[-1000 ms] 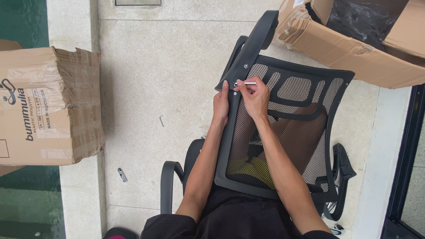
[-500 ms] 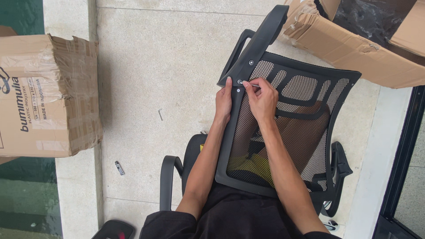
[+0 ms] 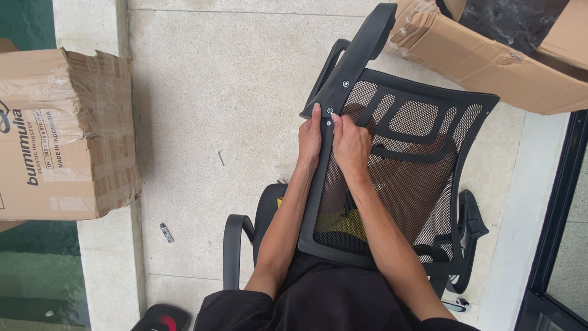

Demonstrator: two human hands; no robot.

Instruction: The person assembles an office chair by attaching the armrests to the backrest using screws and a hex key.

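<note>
A black mesh chair backrest lies tilted across my lap, its headrest bracket pointing away from me. My left hand grips the left edge of the frame just below the bracket. My right hand rests on the mesh beside it, fingertips pinched at a small silver screw in the bracket's lower end. A second screw sits higher on the bracket. No tool is visible in either hand.
A taped cardboard box stands at the left. An open cardboard box with dark plastic inside lies at the top right. A chair armrest curves by my left knee; another armrest is at right. A small dark object lies on the concrete floor.
The slim silver tool my right hand held at the screw a second ago is no longer visible. My fingers have closed onto the screw. The view shifted slightly.
</note>
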